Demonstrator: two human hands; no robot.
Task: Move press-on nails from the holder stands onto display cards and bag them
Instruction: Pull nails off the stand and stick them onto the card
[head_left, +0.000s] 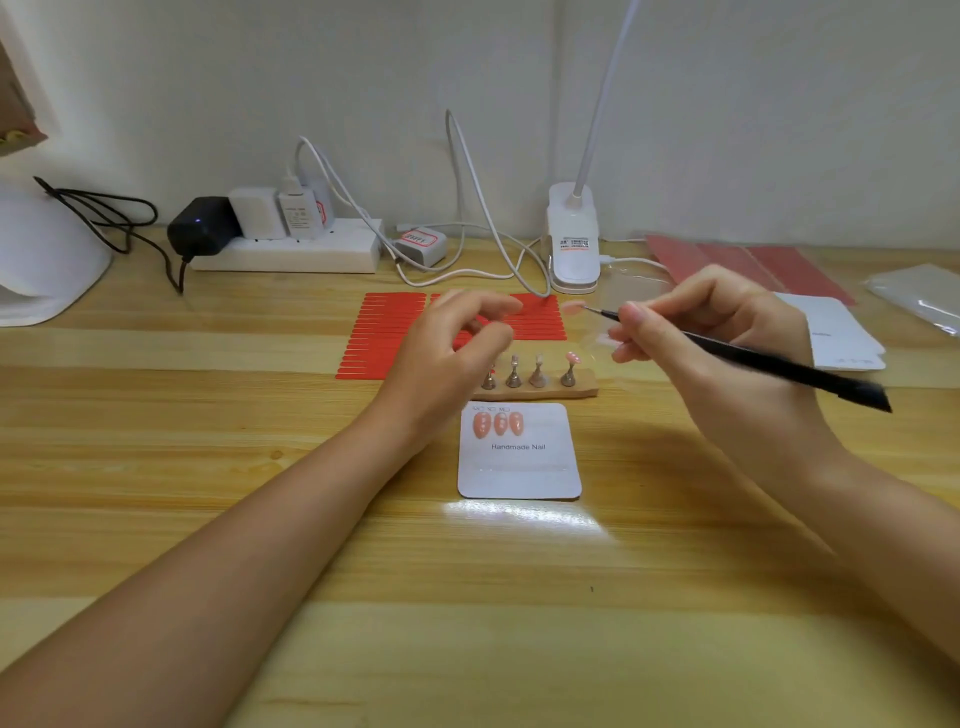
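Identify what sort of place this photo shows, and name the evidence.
Probably a small press-on nail workbench: a "Handmade Nail" display card holding pink nails, metal holder stands on a wooden base, and a clip-on desk lamp.

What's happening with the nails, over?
Right hand holds tool, nail on its tip. Left hand empty. Three nails on card. Nothing in the way.

A wooden counter (156, 467) carries a white card (519, 467), a stand base (582, 391), red strips (384, 332), a power strip (291, 254), a lamp clip (571, 260) and clear bags (919, 296).
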